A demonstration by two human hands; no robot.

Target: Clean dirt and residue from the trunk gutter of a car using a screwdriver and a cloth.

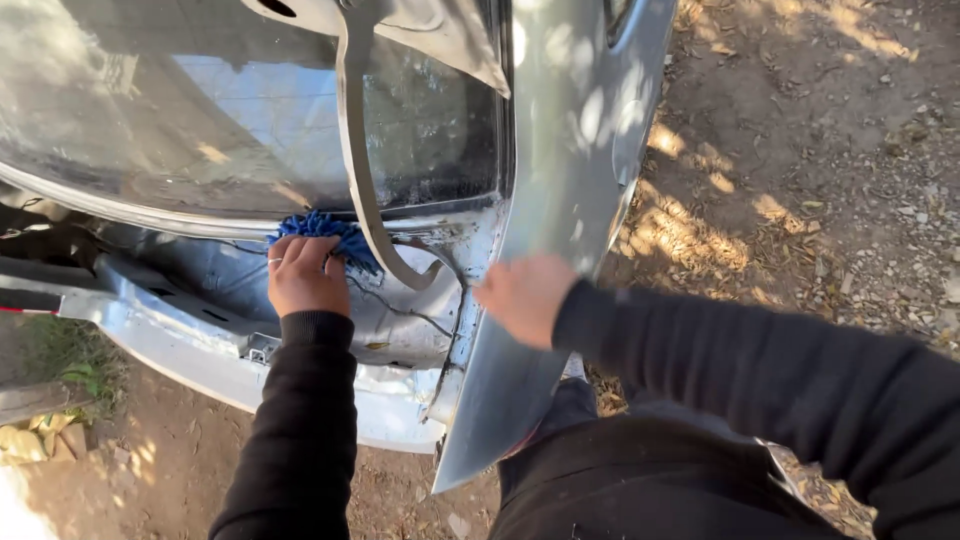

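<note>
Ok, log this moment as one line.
left hand: presses blue mitt in door jamb | right hand: on door edge

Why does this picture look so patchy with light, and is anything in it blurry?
Head view: sunlight through leaves dapples the dirt ground and the grey car panel; the window glass shows hazy reflections; the right hand is smeared by motion blur, while the left hand on the blue mitt looks fairly sharp.

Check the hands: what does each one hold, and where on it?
Left hand presses a blue mop cloth, gripped at its near end. Right hand rests on the silver panel edge; actual grip unclear.
</note>
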